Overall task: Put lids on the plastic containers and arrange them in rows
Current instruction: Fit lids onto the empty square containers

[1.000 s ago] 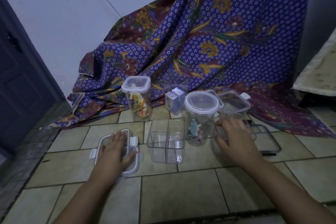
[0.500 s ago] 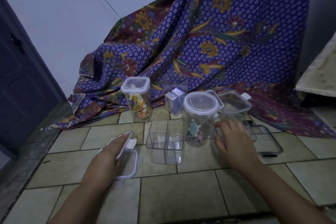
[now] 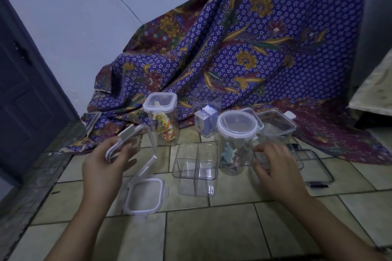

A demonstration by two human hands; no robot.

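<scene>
The left hand [image 3: 105, 167] has its grip clamped on a clear rectangular lid [image 3: 146, 146] with white clasps, fingers curled round one end so that it hangs tilted above the floor, a little blurred. Just below it a second lid [image 3: 145, 195], square with a white rim, lies flat on the tiles. The right hand [image 3: 279, 168] sits with fingers curled at the near rim of a low clear tub [image 3: 273, 144]; whether that grip actually pinches the wall I cannot tell.

Between the two hands stands an open divided container [image 3: 196, 170], with no lid on it. Touching its right side is a round jar [image 3: 236, 148] with its lid on and bits of coloured paper inside. Behind, a tall square container [image 3: 162, 121] is lidded and holds bright packets, an uncovered clear box [image 3: 206, 116] holds small blue and white cartons, and a shallow lidded box [image 3: 276, 123] sits behind the right hand's tub. A dark-rimmed frame [image 3: 318, 163], which may be a lid, lies on the floor to the right, with a short dark stick-like thing [image 3: 318, 185] just beside it.

Everything rests on a floor of pale square tiles [image 3: 222, 229]. A purple batik cloth [image 3: 244, 48] with gold flowers is draped up behind the containers, against a white wall [image 3: 74, 27]. A dark door [image 3: 23, 101] stands at the left, and the edge of a pale, stained pad [image 3: 373, 95] shows at the right
</scene>
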